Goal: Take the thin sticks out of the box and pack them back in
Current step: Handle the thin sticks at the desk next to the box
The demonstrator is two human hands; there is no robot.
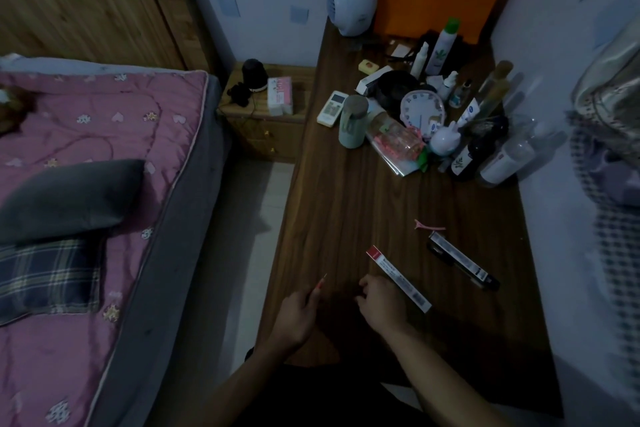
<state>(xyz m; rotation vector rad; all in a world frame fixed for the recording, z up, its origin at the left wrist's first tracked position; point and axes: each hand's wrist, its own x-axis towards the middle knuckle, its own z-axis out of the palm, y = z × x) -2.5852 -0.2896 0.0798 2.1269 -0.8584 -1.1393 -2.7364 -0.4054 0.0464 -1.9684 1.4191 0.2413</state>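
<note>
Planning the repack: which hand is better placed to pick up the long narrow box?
Right. The right hand rests beside the long narrow red-ended box on the wooden table, while the left hand already holds thin sticks.

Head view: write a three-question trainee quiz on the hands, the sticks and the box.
1. True or false: the left hand holds thin reddish sticks.
2. Where does the long red-tipped box lie? A) in the left hand's grip B) on the wooden table, beside the right hand C) on the bed
3. Fill in: just beyond the box, near the second long pack, lies a pink ____.

Key: 1 true; 2 B; 3 hair clip. The right hand's fingers are curled low over the table; whether they pinch anything cannot be told.
</note>
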